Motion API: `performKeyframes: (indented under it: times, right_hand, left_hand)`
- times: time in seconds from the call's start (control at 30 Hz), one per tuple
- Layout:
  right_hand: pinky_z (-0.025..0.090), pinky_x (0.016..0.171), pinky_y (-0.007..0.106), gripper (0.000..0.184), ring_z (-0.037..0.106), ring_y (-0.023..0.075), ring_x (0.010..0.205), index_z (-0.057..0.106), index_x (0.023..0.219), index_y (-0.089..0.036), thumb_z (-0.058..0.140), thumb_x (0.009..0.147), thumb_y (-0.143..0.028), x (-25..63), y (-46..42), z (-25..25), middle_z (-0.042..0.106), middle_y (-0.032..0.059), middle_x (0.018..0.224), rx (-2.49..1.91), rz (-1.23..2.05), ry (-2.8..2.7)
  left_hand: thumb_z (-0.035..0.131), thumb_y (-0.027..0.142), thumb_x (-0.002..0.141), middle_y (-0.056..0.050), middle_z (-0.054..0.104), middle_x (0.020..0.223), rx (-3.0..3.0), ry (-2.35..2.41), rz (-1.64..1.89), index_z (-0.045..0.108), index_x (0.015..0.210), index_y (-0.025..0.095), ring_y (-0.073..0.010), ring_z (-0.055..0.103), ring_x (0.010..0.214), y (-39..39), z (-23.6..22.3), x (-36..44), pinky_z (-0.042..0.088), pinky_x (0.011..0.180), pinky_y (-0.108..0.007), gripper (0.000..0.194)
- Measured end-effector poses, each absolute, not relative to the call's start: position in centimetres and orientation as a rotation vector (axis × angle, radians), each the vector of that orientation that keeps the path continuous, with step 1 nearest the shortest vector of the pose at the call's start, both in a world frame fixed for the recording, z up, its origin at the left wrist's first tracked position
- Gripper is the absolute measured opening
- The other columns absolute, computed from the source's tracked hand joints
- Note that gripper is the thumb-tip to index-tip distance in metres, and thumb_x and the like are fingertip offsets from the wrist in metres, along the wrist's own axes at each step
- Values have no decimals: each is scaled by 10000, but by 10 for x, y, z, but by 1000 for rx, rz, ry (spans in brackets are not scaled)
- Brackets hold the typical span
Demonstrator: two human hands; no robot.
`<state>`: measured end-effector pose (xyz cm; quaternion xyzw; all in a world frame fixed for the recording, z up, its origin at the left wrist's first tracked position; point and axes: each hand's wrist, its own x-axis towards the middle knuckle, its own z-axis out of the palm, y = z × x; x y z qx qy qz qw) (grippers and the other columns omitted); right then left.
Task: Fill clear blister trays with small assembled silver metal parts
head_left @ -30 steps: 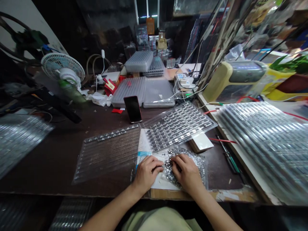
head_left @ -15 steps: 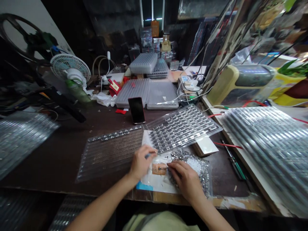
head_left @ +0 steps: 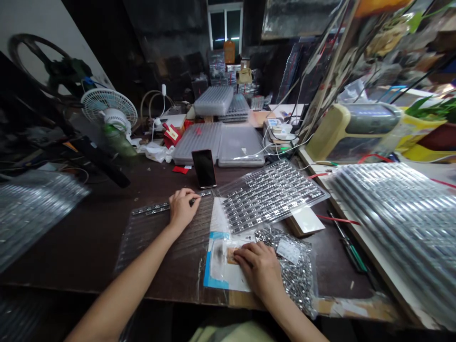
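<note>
Head view, starting far left: clear ridged trays (head_left: pixel 32 209) by the dark desk (head_left: pixel 89 237), a round caged fan (head_left: pixel 110 107) farther back. Now to a sparsely filled tray (head_left: pixel 200 230), flat on the desk, shiny metal pieces (head_left: pixel 156 208) lined up along its far edge. Right over that row, the left hand (head_left: pixel 181 208), fingers bent; cannot tell a grip on a piece from a mere touch. Just behind the tray, a smartphone (head_left: pixel 204 168), propped nearly upright. Nearer, a white sheet with a blue border (head_left: pixel 214 281), and on it a small brown patch (head_left: pixel 231 255). Right there, the right hand (head_left: pixel 261 268), fingertips bunched at the patch; again, cannot tell of any hold. Beyond, a well-filled tray (head_left: pixel 321 194), aslant, row after row of metal. Beside the right hand, a clear bag of small metal parts (head_left: pixel 299 282). Then a white-topped box (head_left: pixel 308 221), a green-handled screwdriver (head_left: pixel 356 259), and finally a broad pile of ridged plastic trays (head_left: pixel 392 209).
</note>
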<state>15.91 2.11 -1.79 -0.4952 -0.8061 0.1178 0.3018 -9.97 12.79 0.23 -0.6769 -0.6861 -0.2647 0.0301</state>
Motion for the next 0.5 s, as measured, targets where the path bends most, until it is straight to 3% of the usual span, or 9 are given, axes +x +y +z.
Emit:
performKeyframes:
  times: [0.17, 0.37, 0.5]
  right_hand:
    - [329, 683, 304, 124, 531, 161, 792, 689, 924, -310, 577, 872, -295, 165, 21, -13, 653, 5, 868, -1354, 206, -2185]
    - [359, 742, 334, 212, 512, 202, 932, 622, 1080, -257, 565, 877, -255, 198, 22, -10, 628, 47, 1077, -1423, -92, -2360]
    - [355, 671, 319, 105, 505, 192, 817, 645, 940, -239, 599, 850, -214, 205, 20, -13, 625, 37, 885, -1501, -90, -2427]
  left_hand:
    - [629, 312, 795, -33, 701, 876, -2436, -2018, -851, 716, 782, 247, -226, 575, 896, 145, 11, -42, 316, 888, -403, 110]
    - [628, 273, 780, -45, 711, 784, -2461, -2078, -932, 685, 727, 213, -223, 619, 822, 151, 15, -30, 390, 861, -391, 98]
    - [544, 318, 831, -59, 702, 880, -2548, -2183, -1269, 657, 947, 181, -182, 657, 773, 121, 18, -47, 497, 713, -301, 212]
